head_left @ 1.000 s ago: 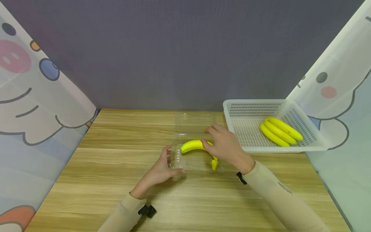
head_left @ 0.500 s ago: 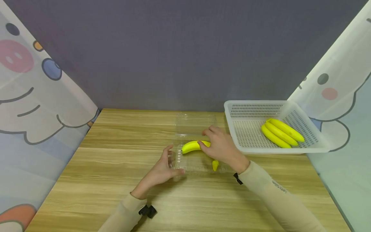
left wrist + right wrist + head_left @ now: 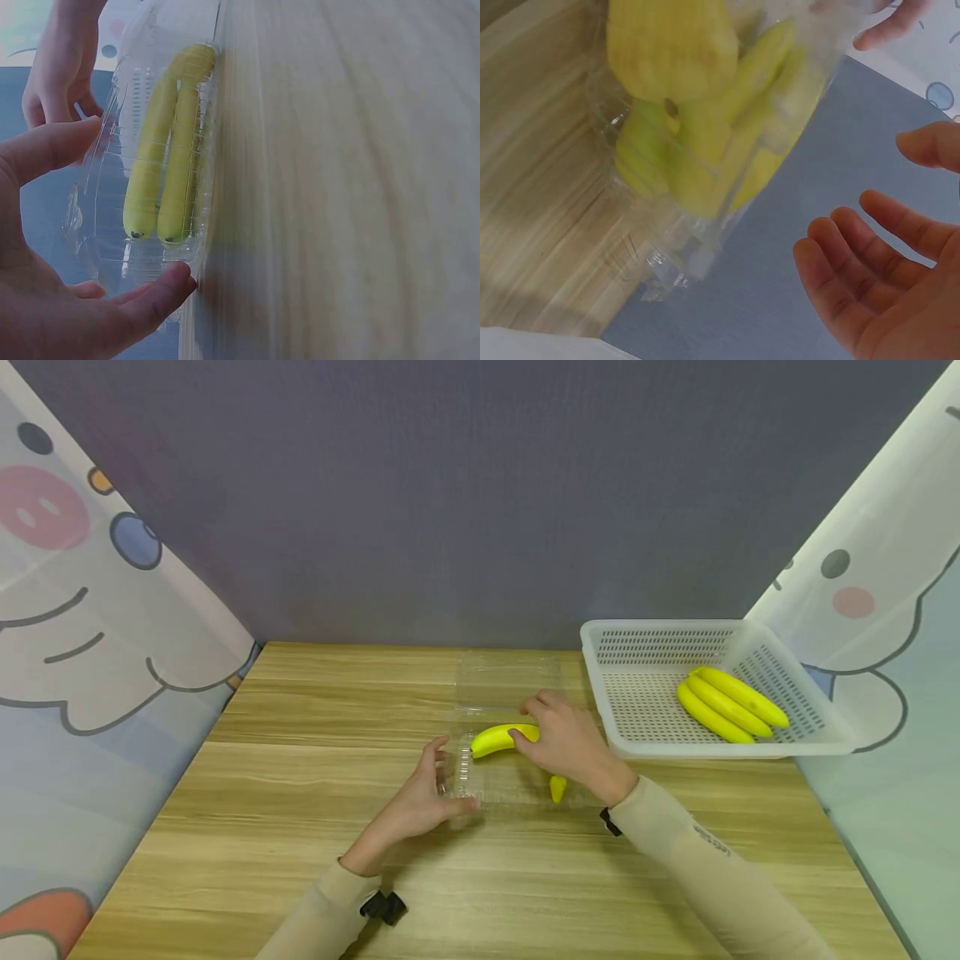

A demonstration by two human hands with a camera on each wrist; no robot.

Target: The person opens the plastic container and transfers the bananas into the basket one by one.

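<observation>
A clear plastic clamshell box (image 3: 510, 789) lies on the table, its lid (image 3: 506, 681) folded back. Yellow bananas (image 3: 493, 740) lie inside; the left wrist view shows two banana tips (image 3: 140, 217) side by side at one end. My left hand (image 3: 420, 797) holds the box's left end, thumb at the front corner and fingers along the side. Over the box's right part is my right hand (image 3: 570, 743), covering the bend of the top banana. In the right wrist view its fingers (image 3: 840, 262) are loosely bent, with nothing between them, apart from the bananas.
A white perforated basket (image 3: 720, 749) stands at the back right, holding a bunch of bananas (image 3: 727, 703). Behind the wooden table (image 3: 337, 693) rises a dark grey panel (image 3: 480, 510). Cartoon-printed panels flank both sides.
My right hand has shifted slightly left over the box, hiding more of the top banana, whose end still shows below the hand. My left hand stays on the box's end.
</observation>
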